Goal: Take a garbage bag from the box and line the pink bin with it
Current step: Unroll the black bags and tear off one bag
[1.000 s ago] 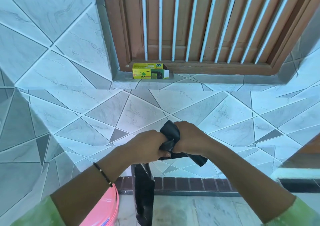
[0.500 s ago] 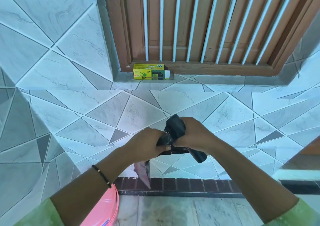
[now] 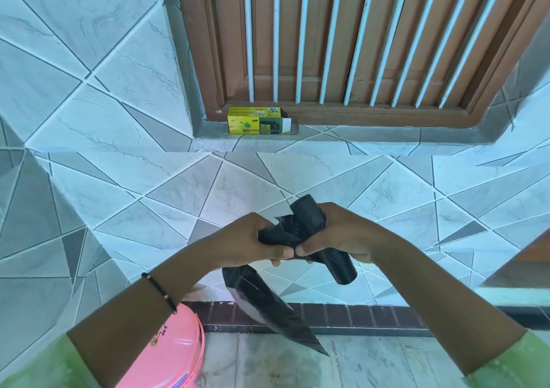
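Pale marbled tiles cut by slanting grout lines cover the wall (image 3: 119, 95), and a brown wooden window (image 3: 342, 45) with white bars sits above a tiled ledge (image 3: 372, 137). On that ledge, at the window's lower left corner, rests a yellow and green box (image 3: 257, 120) with its right end flap open — the words "eco" and "bin" can be read on its front; the smaller print is too fine to make out.

Well below the box, both hands meet over a roll of black garbage bags (image 3: 312, 232). The left hand (image 3: 250, 243) is closed on a pinch of the loose black plastic, and the right hand (image 3: 336, 234) is closed around the roll itself, thumbs nearly touching. One bag (image 3: 265, 304) trails down from the left hand as a slanted, pointed strip, where half a second ago only a short tail showed, and a second ago it hung straight down.

Lower left of the hands, under the left forearm with its black bead bracelet (image 3: 159, 288), shows part of the pink bin (image 3: 181, 349), with no bag in it yet.
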A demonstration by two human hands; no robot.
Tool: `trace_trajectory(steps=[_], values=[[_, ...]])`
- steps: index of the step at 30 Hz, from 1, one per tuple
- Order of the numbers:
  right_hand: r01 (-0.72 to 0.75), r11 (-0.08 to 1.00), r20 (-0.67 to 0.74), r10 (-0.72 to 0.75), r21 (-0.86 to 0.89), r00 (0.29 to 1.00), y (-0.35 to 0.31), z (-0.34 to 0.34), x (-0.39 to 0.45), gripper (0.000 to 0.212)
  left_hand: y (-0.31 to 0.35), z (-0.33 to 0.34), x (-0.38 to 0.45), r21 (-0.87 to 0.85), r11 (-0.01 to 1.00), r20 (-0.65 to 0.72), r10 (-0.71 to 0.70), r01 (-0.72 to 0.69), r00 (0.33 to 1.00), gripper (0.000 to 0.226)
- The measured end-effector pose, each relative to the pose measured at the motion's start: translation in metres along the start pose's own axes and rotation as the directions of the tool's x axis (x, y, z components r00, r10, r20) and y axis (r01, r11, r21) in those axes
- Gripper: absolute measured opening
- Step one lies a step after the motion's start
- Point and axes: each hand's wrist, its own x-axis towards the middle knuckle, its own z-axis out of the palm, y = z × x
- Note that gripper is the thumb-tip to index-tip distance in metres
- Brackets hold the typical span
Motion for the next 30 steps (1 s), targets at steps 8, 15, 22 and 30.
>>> trace_trajectory(steps=[8, 15, 22, 30], values=[[0.083, 0.912, 0.279, -0.208, 0.401, 0.938, 0.007, 0.002, -0.001, 0.027, 0.014, -0.003, -0.014, -0.352, 0.935, 0.233, 0.133, -0.044, 0.963, 0.018], [0.030, 0.905, 0.399, -0.216, 0.423, 0.891, 0.006, 0.005, -0.007, 0.021, 0.018, -0.007, -0.018, -0.296, 0.953, 0.344, 0.163, -0.057, 0.925, 0.027], [-0.017, 0.952, 0.129, -0.023, 0.307, 0.991, 0.008, -0.009, -0.012, 0.021, 0.013, -0.008, -0.012, -0.204, 0.978, 0.136, -0.020, 0.048, 0.991, 0.032], [-0.061, 0.973, -0.082, 0.081, 0.223, 0.993, 0.006, -0.003, -0.009, 0.031, 0.003, 0.005, -0.005, -0.300, 0.952, -0.012, -0.064, 0.057, 0.998, 0.015]])
